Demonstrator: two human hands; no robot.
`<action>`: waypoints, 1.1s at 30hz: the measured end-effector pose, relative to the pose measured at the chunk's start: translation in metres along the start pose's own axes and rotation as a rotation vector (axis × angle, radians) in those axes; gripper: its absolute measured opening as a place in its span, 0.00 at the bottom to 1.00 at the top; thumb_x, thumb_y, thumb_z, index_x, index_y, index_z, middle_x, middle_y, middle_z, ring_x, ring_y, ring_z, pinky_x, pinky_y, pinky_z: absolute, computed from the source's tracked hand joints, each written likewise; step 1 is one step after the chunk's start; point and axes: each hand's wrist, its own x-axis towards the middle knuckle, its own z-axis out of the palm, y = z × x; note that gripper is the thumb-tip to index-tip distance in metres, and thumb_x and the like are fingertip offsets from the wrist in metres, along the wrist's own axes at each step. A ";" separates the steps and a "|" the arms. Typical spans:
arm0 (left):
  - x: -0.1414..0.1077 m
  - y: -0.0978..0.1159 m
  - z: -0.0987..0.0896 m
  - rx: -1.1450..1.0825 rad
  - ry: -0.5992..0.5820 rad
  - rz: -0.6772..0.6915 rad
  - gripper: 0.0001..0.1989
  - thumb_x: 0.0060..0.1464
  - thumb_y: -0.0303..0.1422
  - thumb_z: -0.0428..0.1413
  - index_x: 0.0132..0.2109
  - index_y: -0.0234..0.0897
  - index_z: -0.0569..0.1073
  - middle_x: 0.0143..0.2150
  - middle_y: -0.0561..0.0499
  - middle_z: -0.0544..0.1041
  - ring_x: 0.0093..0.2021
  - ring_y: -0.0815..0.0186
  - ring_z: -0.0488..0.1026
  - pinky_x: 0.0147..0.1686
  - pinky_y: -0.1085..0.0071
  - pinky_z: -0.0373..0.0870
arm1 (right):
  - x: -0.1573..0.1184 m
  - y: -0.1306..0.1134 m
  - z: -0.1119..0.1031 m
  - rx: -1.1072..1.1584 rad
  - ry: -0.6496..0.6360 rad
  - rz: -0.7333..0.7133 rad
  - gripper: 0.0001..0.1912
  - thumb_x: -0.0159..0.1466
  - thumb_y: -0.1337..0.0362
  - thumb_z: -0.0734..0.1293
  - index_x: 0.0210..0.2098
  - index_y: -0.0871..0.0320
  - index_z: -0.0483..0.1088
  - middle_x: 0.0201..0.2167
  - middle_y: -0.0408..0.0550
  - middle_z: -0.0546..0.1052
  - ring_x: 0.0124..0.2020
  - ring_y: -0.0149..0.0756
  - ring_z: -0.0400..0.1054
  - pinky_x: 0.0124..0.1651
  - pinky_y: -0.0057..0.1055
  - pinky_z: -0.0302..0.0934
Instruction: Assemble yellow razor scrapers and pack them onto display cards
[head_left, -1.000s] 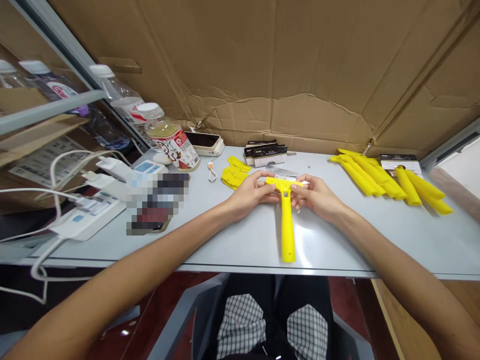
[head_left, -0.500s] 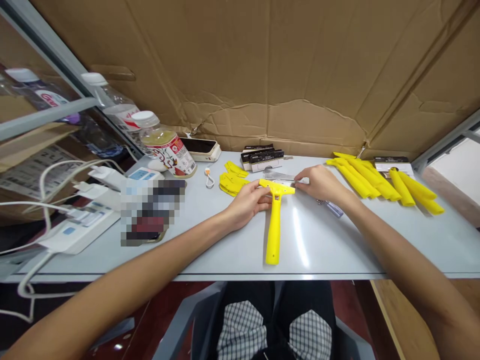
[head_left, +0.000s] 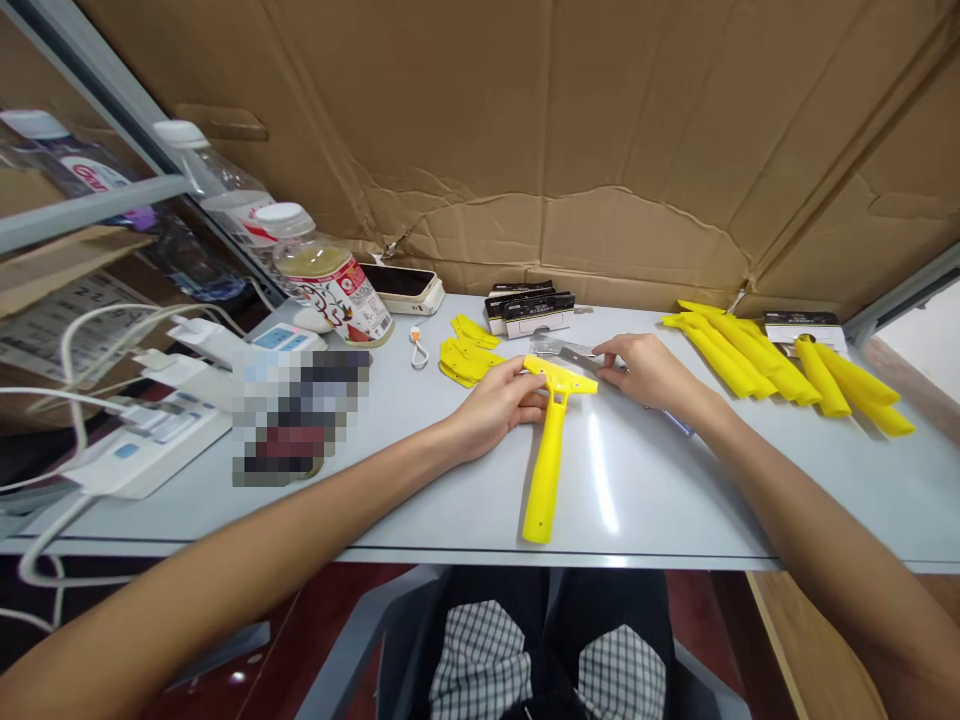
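My left hand point(head_left: 496, 410) grips the head of a yellow scraper point(head_left: 546, 455), whose handle points down toward the table's front edge. Just right of it, my right hand point(head_left: 637, 368) pinches a thin metal blade point(head_left: 576, 358) between thumb and fingers. The blade lies above a clear plastic piece point(head_left: 541, 343), behind the scraper head. Flat yellow plates point(head_left: 465, 360) are left of the scraper. Partly hidden under my right wrist is a small screwdriver with a clear bluish handle point(head_left: 679, 422).
Black-and-white blade boxes point(head_left: 536, 312) stand at the back. Yellow handles point(head_left: 739, 362) lie at the right beside another box point(head_left: 804, 325). A drink bottle point(head_left: 334, 285), a power strip point(head_left: 150, 455) with cables and a white-cased device point(head_left: 405, 290) are at the left.
The blade in my right hand has turned and now slants more. The scraper's handle end has swung slightly left and toward me. The view has shifted a little.
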 end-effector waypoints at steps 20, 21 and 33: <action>-0.004 -0.004 0.005 0.052 -0.023 0.059 0.16 0.60 0.36 0.68 0.51 0.36 0.77 0.51 0.39 0.86 0.44 0.57 0.86 0.44 0.63 0.82 | -0.022 -0.039 -0.001 0.504 0.223 -0.022 0.03 0.61 0.66 0.70 0.30 0.54 0.74 0.33 0.46 0.83 0.33 0.37 0.71 0.39 0.36 0.62; -0.003 -0.004 0.006 0.050 -0.011 0.063 0.16 0.60 0.36 0.68 0.51 0.35 0.77 0.50 0.39 0.86 0.44 0.57 0.86 0.43 0.64 0.82 | -0.021 -0.038 -0.001 0.526 0.234 0.001 0.03 0.60 0.65 0.71 0.29 0.54 0.76 0.34 0.47 0.83 0.34 0.38 0.71 0.39 0.36 0.62; 0.005 -0.003 0.014 0.042 -0.001 0.047 0.14 0.58 0.33 0.67 0.49 0.33 0.79 0.48 0.39 0.87 0.43 0.56 0.87 0.45 0.61 0.82 | -0.017 -0.025 0.010 0.893 0.197 0.159 0.15 0.61 0.56 0.77 0.44 0.56 0.84 0.40 0.50 0.86 0.35 0.38 0.75 0.40 0.37 0.68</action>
